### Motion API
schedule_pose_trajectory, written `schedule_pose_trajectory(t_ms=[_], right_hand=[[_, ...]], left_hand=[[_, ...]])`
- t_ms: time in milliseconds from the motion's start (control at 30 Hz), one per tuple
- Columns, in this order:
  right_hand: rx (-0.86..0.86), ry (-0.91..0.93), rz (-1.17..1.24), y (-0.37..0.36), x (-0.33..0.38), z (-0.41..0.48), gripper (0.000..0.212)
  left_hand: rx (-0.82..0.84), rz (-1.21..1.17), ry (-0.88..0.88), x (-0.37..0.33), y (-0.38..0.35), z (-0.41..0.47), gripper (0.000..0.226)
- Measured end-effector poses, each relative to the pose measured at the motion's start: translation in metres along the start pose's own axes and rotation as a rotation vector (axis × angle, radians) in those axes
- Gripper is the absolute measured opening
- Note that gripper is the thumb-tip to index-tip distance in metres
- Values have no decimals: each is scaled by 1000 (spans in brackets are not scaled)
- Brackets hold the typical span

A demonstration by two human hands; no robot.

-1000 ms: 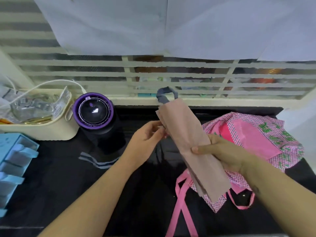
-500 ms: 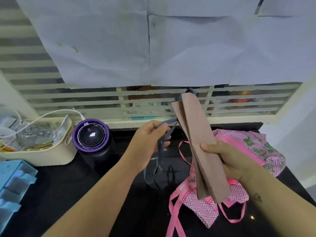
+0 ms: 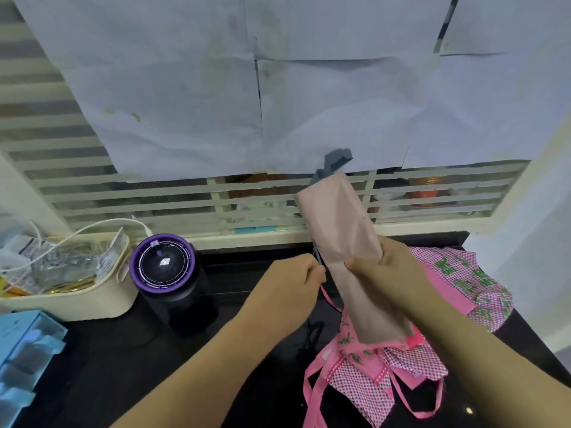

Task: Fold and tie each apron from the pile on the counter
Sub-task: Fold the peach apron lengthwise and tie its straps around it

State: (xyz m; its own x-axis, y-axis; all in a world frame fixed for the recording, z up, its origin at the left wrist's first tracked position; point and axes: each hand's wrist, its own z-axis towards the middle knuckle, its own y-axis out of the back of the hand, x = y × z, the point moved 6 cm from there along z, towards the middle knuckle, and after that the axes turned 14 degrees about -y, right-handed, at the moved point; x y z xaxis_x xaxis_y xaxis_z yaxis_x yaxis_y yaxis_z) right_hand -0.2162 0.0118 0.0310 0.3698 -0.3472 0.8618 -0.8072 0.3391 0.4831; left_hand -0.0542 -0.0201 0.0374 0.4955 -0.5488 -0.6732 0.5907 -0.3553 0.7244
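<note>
A dusty-pink apron (image 3: 343, 239), folded into a long narrow strip, is held up above the black counter (image 3: 129, 366). My right hand (image 3: 386, 273) grips it around the middle. A grey strap (image 3: 335, 159) sticks out of its top end. My left hand (image 3: 290, 291) pinches a thin grey strap (image 3: 316, 257) just left of the strip. A pink patterned apron (image 3: 463, 282) with pink ribbons lies crumpled on the counter under and to the right of my hands.
A black cylinder with a purple rim (image 3: 163, 267) stands left of my hands. A cream tub (image 3: 77, 298) of packets and a white cable sits at the far left, with a light blue organiser (image 3: 21, 359) in front. Behind runs a slatted window (image 3: 154, 196) covered with paper.
The folded apron was raised higher and my right hand closed tighter around its middle. My left hand took the grey strap and drew in close to the strip. The view tilted up.
</note>
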Motion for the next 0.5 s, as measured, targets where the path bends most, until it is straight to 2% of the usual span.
schedule_pose_trajectory(t_ms=[67, 167, 267, 367, 433, 500], right_hand=[[-204, 230, -202, -3, 11, -6, 6], [-365, 505, -508, -16, 24, -18, 29], [-380, 714, -686, -30, 27, -28, 42], [-372, 768, -721, -36, 24, -30, 47], [-353, 780, -742, -39, 22, -30, 44], [-206, 790, -794, -47, 21, -33, 49]], left_hand=[[41, -66, 53, 2, -10, 3, 26], [109, -207, 83, -3, -22, 6, 28], [121, -522, 109, -7, -28, 8, 17], [93, -854, 248, -1, -27, -2, 21], [-2, -998, 313, 6, -27, -5, 26], [-129, -1046, 393, 19, -27, -7, 23]])
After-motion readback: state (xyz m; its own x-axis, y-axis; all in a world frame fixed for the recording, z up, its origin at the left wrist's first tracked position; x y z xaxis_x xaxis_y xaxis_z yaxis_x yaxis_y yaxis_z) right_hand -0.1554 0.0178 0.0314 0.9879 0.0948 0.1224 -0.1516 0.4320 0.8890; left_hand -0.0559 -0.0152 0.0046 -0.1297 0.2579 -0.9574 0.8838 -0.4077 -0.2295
